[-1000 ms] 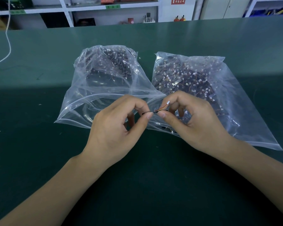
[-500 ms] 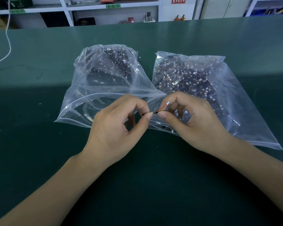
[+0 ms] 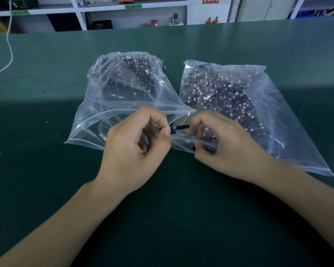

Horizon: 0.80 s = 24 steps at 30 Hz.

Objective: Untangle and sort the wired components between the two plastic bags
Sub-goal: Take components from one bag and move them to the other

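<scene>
Both hands work low over the green surface (image 3: 46,180), in front of the mouths of the two bags. The left hand (image 3: 135,149) is curled, thumb and forefinger pinching the near end of one small wired component (image 3: 179,127): a thin black barrel with a fine orange lead arcing up to a white connector. The right hand (image 3: 226,145) has let go since a moment ago; half a second back its thumb and forefinger were pinched on the lead's other end, close against the left fingertips. Now its fingers are loosely curled and spread, hovering just beside the barrel's tip; whether any fingertip touches it cannot be told. The barrel now shows plainly between the hands, where before only a short stub showed. Judgement: this piece looks freed from the tangle and ready to be dropped. The left bag (image 3: 96,120), mouth gaping toward the person and holding the smaller heap, seems the likely destination; the right bag (image 3: 289,120), packed with tangled parts, the likely source. Much remains to sort. Fine leads will snag easily.
</scene>
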{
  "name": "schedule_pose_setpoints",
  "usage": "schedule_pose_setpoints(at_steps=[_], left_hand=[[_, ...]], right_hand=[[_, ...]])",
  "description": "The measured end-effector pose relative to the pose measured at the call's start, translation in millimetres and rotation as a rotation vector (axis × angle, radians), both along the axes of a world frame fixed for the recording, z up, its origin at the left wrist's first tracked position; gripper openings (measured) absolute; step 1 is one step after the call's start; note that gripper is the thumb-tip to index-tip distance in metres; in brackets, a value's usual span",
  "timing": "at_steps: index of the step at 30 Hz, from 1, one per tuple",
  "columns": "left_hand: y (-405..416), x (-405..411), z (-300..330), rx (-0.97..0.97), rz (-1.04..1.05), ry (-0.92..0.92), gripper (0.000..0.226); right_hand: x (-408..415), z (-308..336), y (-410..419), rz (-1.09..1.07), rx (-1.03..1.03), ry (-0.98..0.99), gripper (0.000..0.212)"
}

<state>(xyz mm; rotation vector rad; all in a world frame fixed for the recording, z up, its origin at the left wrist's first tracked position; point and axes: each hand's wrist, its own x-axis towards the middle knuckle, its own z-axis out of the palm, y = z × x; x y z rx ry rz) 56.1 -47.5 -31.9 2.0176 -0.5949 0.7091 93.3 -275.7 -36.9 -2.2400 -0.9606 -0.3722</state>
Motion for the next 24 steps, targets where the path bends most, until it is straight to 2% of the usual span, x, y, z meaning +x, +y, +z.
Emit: schedule_pose_setpoints(at_steps=[6,13,20,24], left_hand=[[-0.5,-0.7,-4.0,0.199,-0.063,0.042,0.007],[2.3,3.6,-5.9,0.270,-0.041,0.016,0.009],[-0.7,2.3,-5.9,0.405,0.037,-0.028,0.008],[-6.2,2.3,-4.3,0.527,0.113,-0.126,0.012]], right_hand=[[1.8,0.0,-2.8,-0.034,0.075,-0.032,0.036],[4.1,-1.2,-2.6,-0.023,0.093,-0.064,0.034],[4.1,-0.2,-2.8,-0.031,0.149,-0.073,0.031],[3.3,-0.2,-1.8,-0.022,0.162,-0.047,0.026]])
